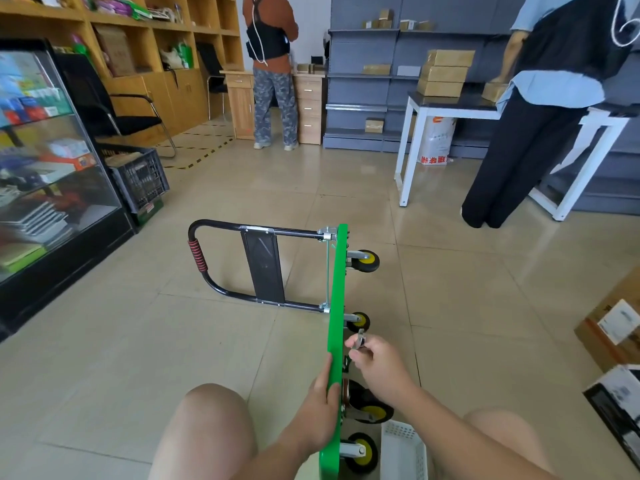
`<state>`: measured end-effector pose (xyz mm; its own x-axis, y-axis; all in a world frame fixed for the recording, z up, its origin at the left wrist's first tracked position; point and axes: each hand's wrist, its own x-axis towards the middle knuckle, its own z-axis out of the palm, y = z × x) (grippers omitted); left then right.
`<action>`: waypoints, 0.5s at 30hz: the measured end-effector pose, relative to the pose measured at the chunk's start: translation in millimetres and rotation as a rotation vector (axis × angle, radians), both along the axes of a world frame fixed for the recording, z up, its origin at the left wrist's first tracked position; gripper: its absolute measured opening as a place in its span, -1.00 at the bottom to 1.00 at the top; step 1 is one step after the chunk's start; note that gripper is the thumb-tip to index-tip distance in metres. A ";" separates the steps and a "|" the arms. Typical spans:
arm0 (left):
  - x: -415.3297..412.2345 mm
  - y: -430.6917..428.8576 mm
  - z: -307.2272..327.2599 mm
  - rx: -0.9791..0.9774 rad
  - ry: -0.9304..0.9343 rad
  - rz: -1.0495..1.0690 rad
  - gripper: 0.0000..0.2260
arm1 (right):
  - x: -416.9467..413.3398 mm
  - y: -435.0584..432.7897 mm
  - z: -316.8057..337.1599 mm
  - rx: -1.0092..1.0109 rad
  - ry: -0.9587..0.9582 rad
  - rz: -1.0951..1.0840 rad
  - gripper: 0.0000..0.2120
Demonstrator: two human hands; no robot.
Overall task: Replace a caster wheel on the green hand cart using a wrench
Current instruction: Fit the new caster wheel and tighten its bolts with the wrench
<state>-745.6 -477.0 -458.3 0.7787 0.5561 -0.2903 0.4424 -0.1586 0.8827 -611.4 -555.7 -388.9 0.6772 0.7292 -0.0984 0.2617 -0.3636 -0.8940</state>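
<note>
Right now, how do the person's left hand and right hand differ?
The left hand grips the edge of the green cart deck; the right hand pinches a small metal tool, likely the wrench. The left hand touches the deck; the right hand is on the wheel side, apparently off it. Both are near the deck's close end.

Nothing reads clearly from here: the white woven sack point(434, 140) under the white-framed counter point(450, 111) bears red characters, too blurred to make out.
</note>
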 end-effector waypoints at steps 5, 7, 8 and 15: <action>-0.4 0.7 -1.5 0.009 -0.010 -0.012 -0.47 | -1.6 -2.0 -3.7 -0.005 -0.010 0.027 -0.81; -0.5 0.0 -1.6 0.013 -0.013 -0.005 -0.47 | -0.4 1.0 -4.4 -0.017 -0.019 0.026 -0.83; -0.5 -0.4 -1.9 0.018 -0.014 0.000 -0.47 | 0.1 2.5 -4.2 -0.023 -0.018 0.023 -0.84; -1.5 -6.5 -2.3 0.030 -0.012 0.033 -0.48 | 1.9 7.3 1.3 -0.066 -0.010 0.024 -0.86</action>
<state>-747.2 -483.5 -460.7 0.7632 0.5900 -0.2636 0.4372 -0.1709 0.8830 -609.6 -548.4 -387.6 0.6611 0.7373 -0.1395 0.2801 -0.4149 -0.8657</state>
